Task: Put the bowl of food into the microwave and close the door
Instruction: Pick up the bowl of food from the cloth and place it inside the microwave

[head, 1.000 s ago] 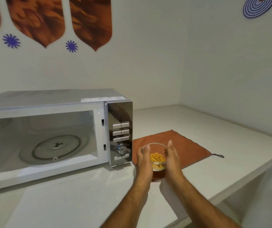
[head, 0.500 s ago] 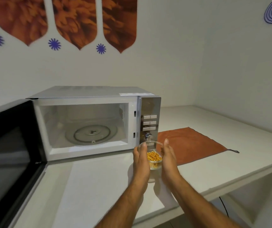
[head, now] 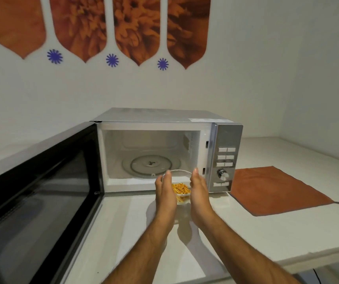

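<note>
We hold the clear glass bowl [head: 180,186] upright between our two hands, rim facing up, raised above the white counter [head: 246,232] just in front of the microwave [head: 164,148] mouth, at the lower right corner of its opening; being round, it has no long axis we can name; inside it lies a heap of short orange food sticks [head: 181,188], pointing every which way; our left hand [head: 165,193] presses its palm against the bowl's nine o'clock side, fingers straight and together, tips toward twelve o'clock; our right hand [head: 200,191] mirrors it at three o'clock, palm inward, fingers likewise extended rather than curled, so the bowl is clasped between two flat palms and neither hand is clenched; both forearms run up from the bottom edge at about six o'clock, converging toward the bowl, wrists straight; at twelve o'clock from the bowl, the microwave cavity stands open, with the glass turntable [head: 151,163] bare on its floor; the dark door [head: 41,201] is swung wide toward eight o'clock; the control panel [head: 226,158] with buttons and a dial sits at two o'clock of the bowl; an orange cloth [head: 277,189] lies flat on the counter at three o'clock, beside the microwave; orange flower panels [head: 94,23] hang on the wall above.
</note>
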`<state>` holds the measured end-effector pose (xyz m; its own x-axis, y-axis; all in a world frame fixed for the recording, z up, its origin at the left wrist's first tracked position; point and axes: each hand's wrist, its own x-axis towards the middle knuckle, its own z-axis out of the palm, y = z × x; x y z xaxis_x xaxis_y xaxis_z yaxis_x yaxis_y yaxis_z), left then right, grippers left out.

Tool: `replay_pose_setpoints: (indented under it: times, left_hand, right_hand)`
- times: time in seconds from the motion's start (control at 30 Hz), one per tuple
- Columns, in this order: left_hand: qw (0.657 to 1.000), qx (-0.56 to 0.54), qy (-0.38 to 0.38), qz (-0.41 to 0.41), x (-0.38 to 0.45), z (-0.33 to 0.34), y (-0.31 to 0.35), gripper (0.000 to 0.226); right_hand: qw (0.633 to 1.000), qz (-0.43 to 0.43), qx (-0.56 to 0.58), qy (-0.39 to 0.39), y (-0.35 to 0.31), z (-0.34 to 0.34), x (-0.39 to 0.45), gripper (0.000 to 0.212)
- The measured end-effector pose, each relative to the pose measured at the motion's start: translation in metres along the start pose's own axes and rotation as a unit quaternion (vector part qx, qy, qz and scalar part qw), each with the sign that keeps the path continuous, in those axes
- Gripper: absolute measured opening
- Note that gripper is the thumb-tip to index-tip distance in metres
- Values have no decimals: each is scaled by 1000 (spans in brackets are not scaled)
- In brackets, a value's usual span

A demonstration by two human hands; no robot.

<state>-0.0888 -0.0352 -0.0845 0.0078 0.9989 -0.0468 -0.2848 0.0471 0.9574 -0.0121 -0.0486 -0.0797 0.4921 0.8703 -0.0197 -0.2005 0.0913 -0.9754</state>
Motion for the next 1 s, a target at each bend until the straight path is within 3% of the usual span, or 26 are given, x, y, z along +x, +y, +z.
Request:
replay_pose_setpoints:
  times: [0.1, 0.23, 0.3, 0.57, 0.73, 1.0]
  left_hand:
    - [1000, -11, 27, 8, 19, -6, 12, 43]
    - [999, -25, 46, 9, 48, -6, 25, 67]
    - [998, -14, 57, 12, 62, -5, 27, 66]
    - [996, -18, 91, -8, 134, 0, 35, 56]
    - [990, -38, 124, -52, 168, 0, 36, 60]
    - [986, -30, 154, -64, 209, -7, 32, 76]
  right_hand:
    - [1000, 0, -7, -19, -2, 17, 17, 58]
    - [999, -1, -4, -50, -5, 39, 48, 63]
    - [998, 7, -11, -67, -7, 49, 64, 65]
    - [991, 81, 7, -104, -5, 85, 132, 62]
    - [985, 145, 2, -93, -4, 108, 163, 75]
    - [992, 80, -49, -87, 9, 129, 187, 79]
